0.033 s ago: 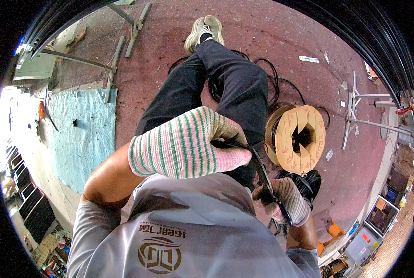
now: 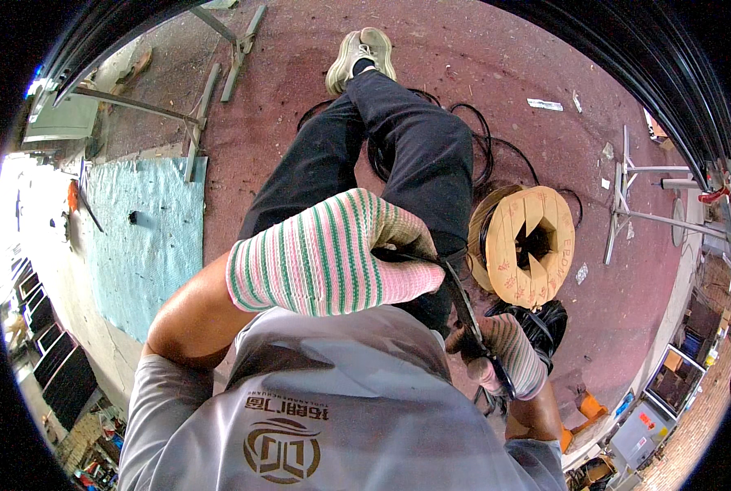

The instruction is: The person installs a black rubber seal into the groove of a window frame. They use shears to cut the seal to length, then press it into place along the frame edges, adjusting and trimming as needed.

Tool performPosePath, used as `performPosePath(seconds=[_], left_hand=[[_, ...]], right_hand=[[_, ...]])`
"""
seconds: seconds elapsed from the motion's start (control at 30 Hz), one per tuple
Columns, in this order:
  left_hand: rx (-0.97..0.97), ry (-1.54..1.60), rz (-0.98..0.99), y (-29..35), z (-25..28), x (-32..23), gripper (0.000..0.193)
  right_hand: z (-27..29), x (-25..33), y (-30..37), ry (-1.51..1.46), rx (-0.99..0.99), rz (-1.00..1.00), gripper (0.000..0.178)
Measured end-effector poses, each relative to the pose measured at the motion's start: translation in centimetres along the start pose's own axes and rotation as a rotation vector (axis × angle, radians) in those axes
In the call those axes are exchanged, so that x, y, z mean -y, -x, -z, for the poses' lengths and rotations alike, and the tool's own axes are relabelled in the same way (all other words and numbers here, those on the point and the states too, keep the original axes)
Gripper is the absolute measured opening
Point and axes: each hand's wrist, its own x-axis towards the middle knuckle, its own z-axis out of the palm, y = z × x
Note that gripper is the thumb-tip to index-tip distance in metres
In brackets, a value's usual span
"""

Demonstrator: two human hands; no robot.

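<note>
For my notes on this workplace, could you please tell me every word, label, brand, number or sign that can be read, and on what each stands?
I won't copy wording, but it stands here:
Grey shirt: brown characters above a round emblem, upside down in view.
Tan spool: letters along its right edge, plus red marks.
White strip: too small to read.
Grey box: red marks, too small to read.

The spool [image 2: 537, 284] sits beyond the right hand [image 2: 512, 352].
</note>
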Motion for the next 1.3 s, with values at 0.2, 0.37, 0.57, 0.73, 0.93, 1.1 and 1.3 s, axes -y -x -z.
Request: performPosePath(seconds=[0.2,0.37,0.57,0.73,0.93,1.1,1.3], left_hand=[[-0.001,0.009,0.014,-0.1,0.0,-0.3,0.022],[0.002,0.003,0.003,-0.2,0.1,-0.4,0.023],[0.016,0.009,0.026,-0.2,0.1,-0.3,0.023],[0.016,-0.038,0.001,-0.4,0.1,0.0,0.022],[0.04,-0.066,-0.043,-0.3,-0.1,-0.1,0.025],[0.026,-0.094,-0.149,-0.4,-0.1,0.0,0.02],[0.02,-0.093,-0.282,-0.1,-0.3,0.4,0.018]], right_hand=[[-0.4,-0.9,0.3,0.115,-0.004,-0.055,0.064],[-0.7,-0.9,0.2,0.175,-0.088,0.074,0.059],[-0.8,-0.6,0.0,0.06,-0.074,0.024,0.059],[-1.1,-1.0,0.3,0.075,-0.114,0.021,0.057],[-0.8,-1.1,0.5,0.332,-0.077,0.052,0.057],[-1.2,-2.2,0.4,0.166,-0.089,-0.036,0.062],[-0.1,-1.0,0.2,-0.034,-0.052,0.126,0.048]])
